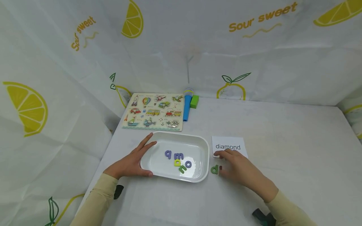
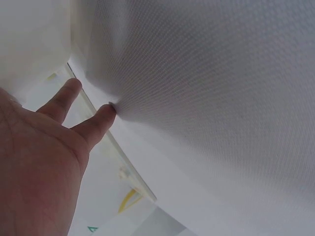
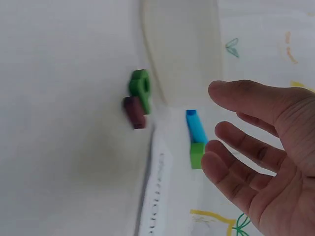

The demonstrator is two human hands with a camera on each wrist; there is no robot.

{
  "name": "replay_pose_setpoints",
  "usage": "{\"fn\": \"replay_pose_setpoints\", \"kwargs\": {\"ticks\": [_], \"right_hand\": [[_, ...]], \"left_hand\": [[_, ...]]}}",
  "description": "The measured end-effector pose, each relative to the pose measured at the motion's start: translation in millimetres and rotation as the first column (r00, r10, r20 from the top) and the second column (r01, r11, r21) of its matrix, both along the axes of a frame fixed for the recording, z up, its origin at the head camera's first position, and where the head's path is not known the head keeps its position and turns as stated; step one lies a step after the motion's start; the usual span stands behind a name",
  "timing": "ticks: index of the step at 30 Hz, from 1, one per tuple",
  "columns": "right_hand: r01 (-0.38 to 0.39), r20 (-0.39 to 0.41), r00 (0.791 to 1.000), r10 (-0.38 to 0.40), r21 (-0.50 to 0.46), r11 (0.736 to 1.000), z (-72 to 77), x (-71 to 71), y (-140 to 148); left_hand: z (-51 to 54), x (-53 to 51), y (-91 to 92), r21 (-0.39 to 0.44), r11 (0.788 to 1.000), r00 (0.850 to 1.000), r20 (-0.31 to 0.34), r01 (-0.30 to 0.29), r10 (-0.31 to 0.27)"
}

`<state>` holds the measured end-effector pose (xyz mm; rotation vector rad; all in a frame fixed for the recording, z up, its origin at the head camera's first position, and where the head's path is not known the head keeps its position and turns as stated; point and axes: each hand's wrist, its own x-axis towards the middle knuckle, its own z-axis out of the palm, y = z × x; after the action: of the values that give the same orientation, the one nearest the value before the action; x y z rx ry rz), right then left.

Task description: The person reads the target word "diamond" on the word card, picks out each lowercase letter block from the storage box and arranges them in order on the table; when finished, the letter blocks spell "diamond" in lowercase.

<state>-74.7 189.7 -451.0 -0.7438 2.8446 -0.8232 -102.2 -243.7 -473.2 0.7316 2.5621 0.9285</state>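
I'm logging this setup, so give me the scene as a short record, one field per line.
Tray: white, holding three purple letters, one yellow letter and one green letter
Outside tray: green d, brown piece beside it
Card: reads "diamond", right of tray
Left hand: spread across tray's left end, thumb at the near side
Right hand: holding nothing, near the brown piece, partly hiding the card in the head view
Beyond tray, left to right: picture board, blue mic, green block

white cloth-covered counter point(image 1: 297, 135) | on it: glossy white rectangular tray point(image 1: 158, 164); pale picture-puzzle board point(image 1: 154, 106); blue toy microphone point(image 1: 187, 108) beside green rectangular block point(image 1: 194, 102); white "diamond" card point(image 1: 229, 142); green letter d point(image 1: 212, 170); dark-red piece point(image 3: 134, 112)
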Motion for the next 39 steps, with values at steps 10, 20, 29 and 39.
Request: {"fn": "replay_pose_setpoints", "kwargs": {"ticks": [10,20,29,39], "right_hand": [[-0.194,0.106,0.967,0.233,-0.291,0.937,44.8,-12.2,-40],[-0.211,0.175,0.952,0.253,-0.225,0.951,7.8,-7.9,-117],[-0.188,0.126,0.974,0.190,-0.026,0.982,-1.4,-11.9,-138],[-0.175,0.079,0.982,0.172,0.028,0.984,-7.0,-14.9,-146]], "left_hand": [[1.3,0.3,0.2,-0.010,1.000,1.000,0.006,-0.001,0.001],[2.3,-0.6,0.5,0.008,1.000,1.000,0.006,0.012,-0.012],[3.3,-1.0,0.0,0.015,1.000,1.000,0.008,0.018,-0.018],[0.1,-0.9,-0.8,0.016,1.000,1.000,-0.002,0.017,-0.017]]}}
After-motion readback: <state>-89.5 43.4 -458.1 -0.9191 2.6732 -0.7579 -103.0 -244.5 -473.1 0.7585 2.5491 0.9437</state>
